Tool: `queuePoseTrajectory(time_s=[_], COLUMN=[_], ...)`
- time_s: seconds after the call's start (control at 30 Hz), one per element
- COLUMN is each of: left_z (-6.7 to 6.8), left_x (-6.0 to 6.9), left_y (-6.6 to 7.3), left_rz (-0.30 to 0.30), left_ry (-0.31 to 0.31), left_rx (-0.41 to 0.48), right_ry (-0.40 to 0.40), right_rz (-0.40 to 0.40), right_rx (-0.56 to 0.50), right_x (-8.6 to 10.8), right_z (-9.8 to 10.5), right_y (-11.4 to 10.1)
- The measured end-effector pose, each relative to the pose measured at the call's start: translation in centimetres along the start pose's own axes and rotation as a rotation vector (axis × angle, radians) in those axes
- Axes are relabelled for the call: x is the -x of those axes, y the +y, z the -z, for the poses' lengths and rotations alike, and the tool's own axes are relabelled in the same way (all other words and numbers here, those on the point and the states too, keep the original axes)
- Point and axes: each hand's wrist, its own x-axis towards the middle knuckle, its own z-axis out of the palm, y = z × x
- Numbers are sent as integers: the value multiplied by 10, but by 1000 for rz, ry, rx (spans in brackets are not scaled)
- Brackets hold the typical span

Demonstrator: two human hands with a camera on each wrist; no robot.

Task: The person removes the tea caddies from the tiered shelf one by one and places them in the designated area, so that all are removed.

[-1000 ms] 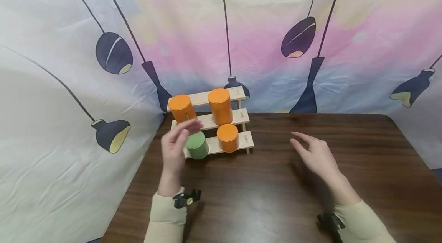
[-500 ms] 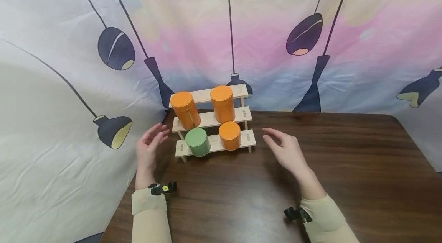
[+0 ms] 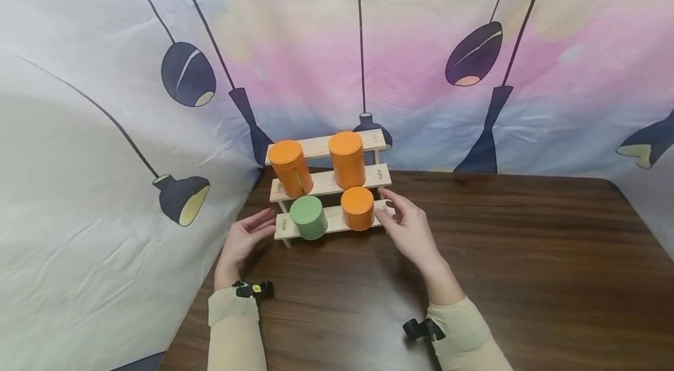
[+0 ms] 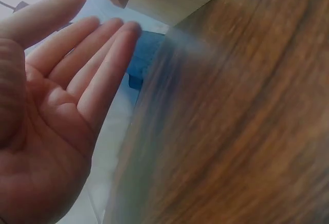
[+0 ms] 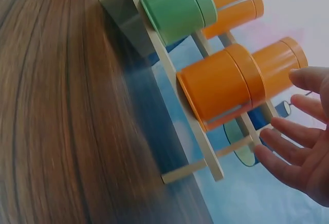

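A three-tier wooden stand stands on the table and bears several lidded cans. On its lowest step are a short green can and a short orange can. Behind them rise a tall orange can at left and another tall orange can at right. My left hand, palm inward with fingers extended, is beside the left end of the lowest step. At the right end, my right hand reaches close to the short orange can, fingers loosely spread; contact with the stand cannot be told.
The dark wooden table stretches to the right and in front of the stand. A cloth backdrop printed with hanging lamps closes off the back and left sides, close behind the stand.
My right hand has come leftward to the stand's right end. My left hand went left, off from in front of the stand, then came in beside its left end. The cans stay in place.
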Motion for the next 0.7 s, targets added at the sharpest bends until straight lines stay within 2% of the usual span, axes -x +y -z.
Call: queuePoseTrajectory(time_s=[0.1, 0.3, 0.53, 0.7], left_z=[1, 2, 2, 1], left_x=[-1, 0, -1, -1], left_y=[-1, -3, -6, -5], left_rz=[17, 41, 54, 54], left_ry=[-32, -55, -85, -106], left_rx=[-14, -37, -59, -57], right_ry=[-18, -41, -42, -25], right_rz=[-11, -19, 48, 72], right_rx=[-16, -42, 25, 20], right_x=[0, -1, 0, -1], right_z=[-6, -20, -34, -38], right_y=[-1, 0, 3, 4])
